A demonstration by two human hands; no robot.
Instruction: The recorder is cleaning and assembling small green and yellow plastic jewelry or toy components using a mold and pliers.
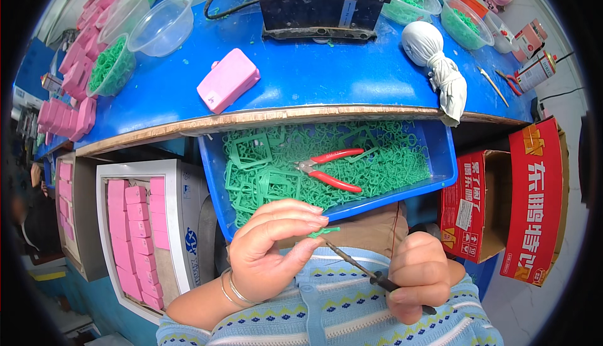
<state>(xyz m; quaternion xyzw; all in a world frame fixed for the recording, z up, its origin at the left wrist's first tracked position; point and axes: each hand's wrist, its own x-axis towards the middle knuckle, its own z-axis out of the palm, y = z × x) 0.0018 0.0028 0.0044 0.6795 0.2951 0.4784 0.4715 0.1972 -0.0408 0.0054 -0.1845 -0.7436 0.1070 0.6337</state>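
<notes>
Between the thumb and fingertips of my left hand point(270, 248) is a small green plastic piece point(325, 232). My right hand point(419, 275) is wrapped round the black handle of a slim tool with a long, thin brownish metal shaft point(352, 260). The tool's tip reaches the green piece or sits right beside it; I cannot tell whether they touch. Just beyond my hands a blue bin point(445, 164) holds many green plastic pieces point(392, 157), some still in square frames. Red-handled cutting pliers point(336, 169) lie on top of them with handles spread.
A pink block point(228, 81) rests on the blue table point(295, 85) before a dark machine point(317, 0). Plastic bowls point(162, 26) stand left and right. A cloth-wrapped bundle point(433, 57) hangs over the table edge. Pink blocks fill a white box point(182, 176) at left; red cartons point(534, 201) stand right.
</notes>
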